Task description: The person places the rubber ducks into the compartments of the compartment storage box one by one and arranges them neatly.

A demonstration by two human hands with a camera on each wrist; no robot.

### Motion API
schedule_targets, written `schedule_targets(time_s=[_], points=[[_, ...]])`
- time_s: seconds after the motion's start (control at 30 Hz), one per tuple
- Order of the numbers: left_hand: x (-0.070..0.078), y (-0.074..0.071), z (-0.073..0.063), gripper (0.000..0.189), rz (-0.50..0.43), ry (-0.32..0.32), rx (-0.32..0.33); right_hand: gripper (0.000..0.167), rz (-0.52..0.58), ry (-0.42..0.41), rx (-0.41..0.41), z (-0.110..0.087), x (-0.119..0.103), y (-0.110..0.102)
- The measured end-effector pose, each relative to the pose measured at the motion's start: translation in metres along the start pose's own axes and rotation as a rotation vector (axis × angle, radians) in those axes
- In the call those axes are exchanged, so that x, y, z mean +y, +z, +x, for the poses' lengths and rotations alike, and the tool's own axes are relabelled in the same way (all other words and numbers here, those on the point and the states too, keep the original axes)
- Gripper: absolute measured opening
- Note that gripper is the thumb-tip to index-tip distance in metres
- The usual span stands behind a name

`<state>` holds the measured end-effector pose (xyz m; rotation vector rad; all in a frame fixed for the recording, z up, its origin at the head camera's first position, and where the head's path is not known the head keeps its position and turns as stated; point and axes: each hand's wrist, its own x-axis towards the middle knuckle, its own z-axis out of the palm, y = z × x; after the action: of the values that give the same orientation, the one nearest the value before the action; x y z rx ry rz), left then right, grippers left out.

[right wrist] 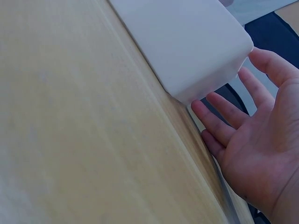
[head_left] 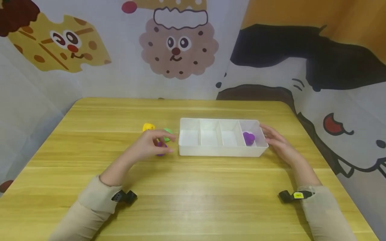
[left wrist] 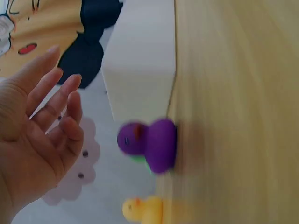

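Note:
A purple rubber duck (left wrist: 161,144) stands on the table just left of the white divided box (head_left: 220,151). My left hand (head_left: 146,144) is over this duck, thumb and fingers spread apart with nothing between them; in the left wrist view the hand (left wrist: 42,135) is clear of it. Behind are a yellow duck (head_left: 148,127) and a green toy (head_left: 168,131), partly covered by the left hand. At the box's right end, fingertips of my right hand (head_left: 280,145) touch the wall, fingers extended. Another purple toy (head_left: 248,138) lies in the rightmost compartment.
The box's three other compartments show bare white floors. The wooden table (head_left: 187,201) reaches back to a cartoon-printed curtain (head_left: 120,80). Each sleeve carries a black wrist camera, one on the left cuff (head_left: 124,196) and one on the right (head_left: 289,196).

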<state>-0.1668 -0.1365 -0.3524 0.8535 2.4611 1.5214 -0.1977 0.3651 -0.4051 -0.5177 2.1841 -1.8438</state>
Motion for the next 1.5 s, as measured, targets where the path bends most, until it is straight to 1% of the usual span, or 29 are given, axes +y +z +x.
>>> schedule_targets(time_s=[0.17,0.33,0.53,0.67,0.9,1.1,1.27,1.37,1.5], points=[[-0.011,-0.012,-0.009,0.039,0.068,-0.020,-0.045,0.054,-0.006,0.015,0.002,0.000,0.000,-0.001],[-0.022,-0.020,-0.012,0.042,0.109,-0.029,-0.077,0.054,-0.007,0.005,0.010,0.000,0.002,-0.002],[-0.037,-0.027,-0.013,0.040,0.111,-0.041,-0.110,0.053,-0.012,-0.006,0.011,0.002,0.003,-0.002],[-0.044,-0.030,-0.013,0.038,0.111,-0.054,-0.116,0.053,-0.007,-0.009,0.009,0.001,0.001,-0.001],[-0.055,-0.032,-0.013,0.036,0.070,-0.090,-0.098,0.053,-0.003,-0.025,-0.001,0.000,0.000,0.000],[-0.064,-0.030,-0.012,0.034,0.057,-0.089,-0.101,0.053,-0.002,-0.024,-0.004,-0.001,-0.001,-0.001],[-0.071,-0.028,-0.013,0.033,0.024,-0.092,-0.108,0.053,-0.006,-0.022,-0.002,0.000,-0.002,0.000],[-0.072,-0.027,-0.012,0.032,0.013,-0.100,-0.107,0.053,-0.012,-0.011,0.003,0.000,-0.002,0.001],[-0.070,-0.026,-0.013,0.031,0.007,-0.108,-0.104,0.053,-0.008,-0.010,0.003,-0.001,-0.002,0.001]])
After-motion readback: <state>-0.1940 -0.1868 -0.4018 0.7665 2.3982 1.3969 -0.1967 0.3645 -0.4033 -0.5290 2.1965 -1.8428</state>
